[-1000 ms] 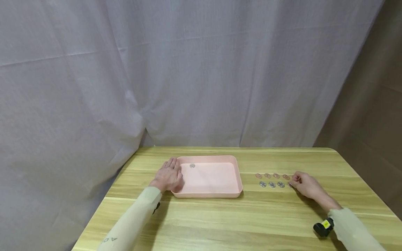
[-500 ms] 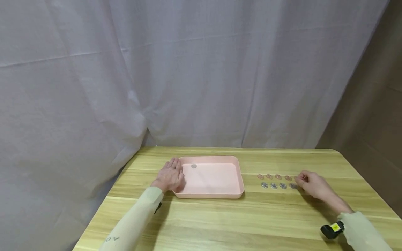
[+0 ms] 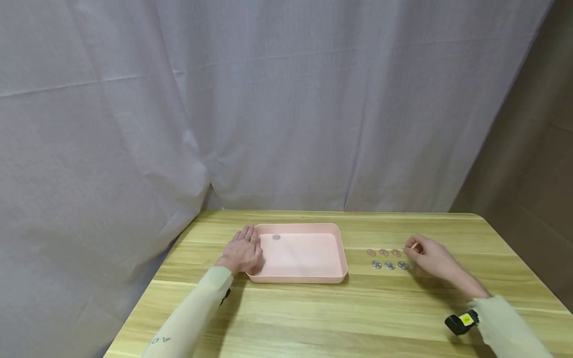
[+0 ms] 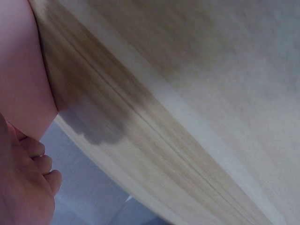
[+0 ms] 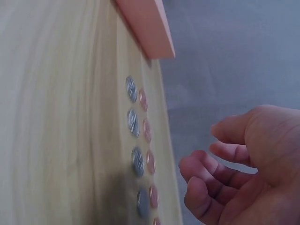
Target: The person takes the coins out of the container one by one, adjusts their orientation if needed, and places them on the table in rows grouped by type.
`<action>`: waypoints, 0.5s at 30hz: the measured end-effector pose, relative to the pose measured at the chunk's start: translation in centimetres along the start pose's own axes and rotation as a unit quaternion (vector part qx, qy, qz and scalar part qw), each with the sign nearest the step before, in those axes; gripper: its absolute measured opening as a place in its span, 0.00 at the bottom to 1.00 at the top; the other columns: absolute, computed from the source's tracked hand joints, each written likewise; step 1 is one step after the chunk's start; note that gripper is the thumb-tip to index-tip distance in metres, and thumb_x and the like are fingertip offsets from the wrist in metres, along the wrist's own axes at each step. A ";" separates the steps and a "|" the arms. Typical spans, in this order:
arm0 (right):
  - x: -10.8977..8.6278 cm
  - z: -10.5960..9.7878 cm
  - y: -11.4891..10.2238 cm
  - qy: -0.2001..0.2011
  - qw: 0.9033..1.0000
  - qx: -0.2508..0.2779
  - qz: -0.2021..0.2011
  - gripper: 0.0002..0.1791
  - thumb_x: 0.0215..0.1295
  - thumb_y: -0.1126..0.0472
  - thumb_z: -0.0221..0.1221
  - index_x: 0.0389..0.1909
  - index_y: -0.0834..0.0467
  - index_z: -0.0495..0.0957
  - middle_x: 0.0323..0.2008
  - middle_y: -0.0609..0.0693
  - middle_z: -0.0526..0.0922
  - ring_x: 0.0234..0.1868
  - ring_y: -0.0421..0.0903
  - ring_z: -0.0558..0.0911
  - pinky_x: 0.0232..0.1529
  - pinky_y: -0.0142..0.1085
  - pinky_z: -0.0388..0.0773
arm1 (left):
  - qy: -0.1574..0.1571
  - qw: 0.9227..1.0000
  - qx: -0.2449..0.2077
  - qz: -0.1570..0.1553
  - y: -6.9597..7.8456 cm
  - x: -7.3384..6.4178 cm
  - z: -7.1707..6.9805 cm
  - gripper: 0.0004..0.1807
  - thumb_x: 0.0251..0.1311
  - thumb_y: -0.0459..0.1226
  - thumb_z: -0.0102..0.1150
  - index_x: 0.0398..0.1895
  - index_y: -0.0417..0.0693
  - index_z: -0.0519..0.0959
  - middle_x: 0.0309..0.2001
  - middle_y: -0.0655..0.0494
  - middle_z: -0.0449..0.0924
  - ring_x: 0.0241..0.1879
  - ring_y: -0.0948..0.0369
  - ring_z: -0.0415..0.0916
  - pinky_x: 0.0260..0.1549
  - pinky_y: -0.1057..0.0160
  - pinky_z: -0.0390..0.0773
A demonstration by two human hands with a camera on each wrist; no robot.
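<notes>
A shallow pink tray [image 3: 304,256] stands on the wooden table, one silver coin [image 3: 276,237] near its back left corner. My left hand [image 3: 241,251] rests along the tray's left side, fingers straight, thumb over the rim; in the left wrist view its fingers [image 4: 43,164] are beside the tray wall. Right of the tray lie two rows of coins: copper-coloured ones [image 3: 383,252] behind, silver ones [image 5: 133,123] in front. Over the right end of these rows hovers my right hand [image 3: 429,256], fingers loosely bent. In the right wrist view, nothing shows between its thumb and fingertips.
Behind the table hangs a grey curtain [image 3: 286,124]. The wooden table [image 3: 313,318] extends in front of the tray and coins, its rounded right corner past the right hand. A black wrist device [image 3: 462,322] sits at the right sleeve.
The right hand was at the rightmost silver coin, drew back a little to the right, and has now lifted and come left over the rows' right end. The left hand stays on the tray.
</notes>
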State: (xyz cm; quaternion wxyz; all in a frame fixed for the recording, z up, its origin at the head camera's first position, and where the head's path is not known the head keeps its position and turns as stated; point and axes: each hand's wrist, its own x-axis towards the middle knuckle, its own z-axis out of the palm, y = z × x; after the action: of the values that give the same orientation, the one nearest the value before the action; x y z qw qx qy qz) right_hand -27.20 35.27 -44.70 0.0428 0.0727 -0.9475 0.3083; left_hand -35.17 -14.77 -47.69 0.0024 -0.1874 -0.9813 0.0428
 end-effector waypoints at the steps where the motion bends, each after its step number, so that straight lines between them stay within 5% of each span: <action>1: 0.1 0.1 -0.4 0.003 1.000 -0.002 -0.005 0.09 0.70 0.58 0.56 0.42 0.60 0.75 0.28 0.52 0.80 0.21 0.43 0.77 0.21 0.32 0.72 | 0.000 1.000 -0.001 0.001 0.0 0.0 0.0 0.33 0.76 0.47 0.24 0.77 0.37 0.50 0.78 0.42 0.48 0.78 0.48 0.45 0.78 0.51 0.49; 15: 3.2 2.0 -4.4 -0.015 0.998 0.048 -0.039 0.09 0.71 0.58 0.56 0.44 0.60 0.74 0.28 0.56 0.80 0.22 0.45 0.78 0.19 0.32 0.73 | -0.003 1.000 -0.004 0.006 -0.2 0.0 0.0 0.33 0.76 0.47 0.24 0.77 0.37 0.49 0.78 0.42 0.48 0.78 0.48 0.45 0.78 0.51 0.49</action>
State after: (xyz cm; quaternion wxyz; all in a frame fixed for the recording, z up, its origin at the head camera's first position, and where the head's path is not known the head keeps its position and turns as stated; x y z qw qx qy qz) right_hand -29.75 30.17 -43.39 0.0373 0.1160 -0.9287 0.3503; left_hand -35.27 -14.97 -47.65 -0.0013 -0.1936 -0.9803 0.0395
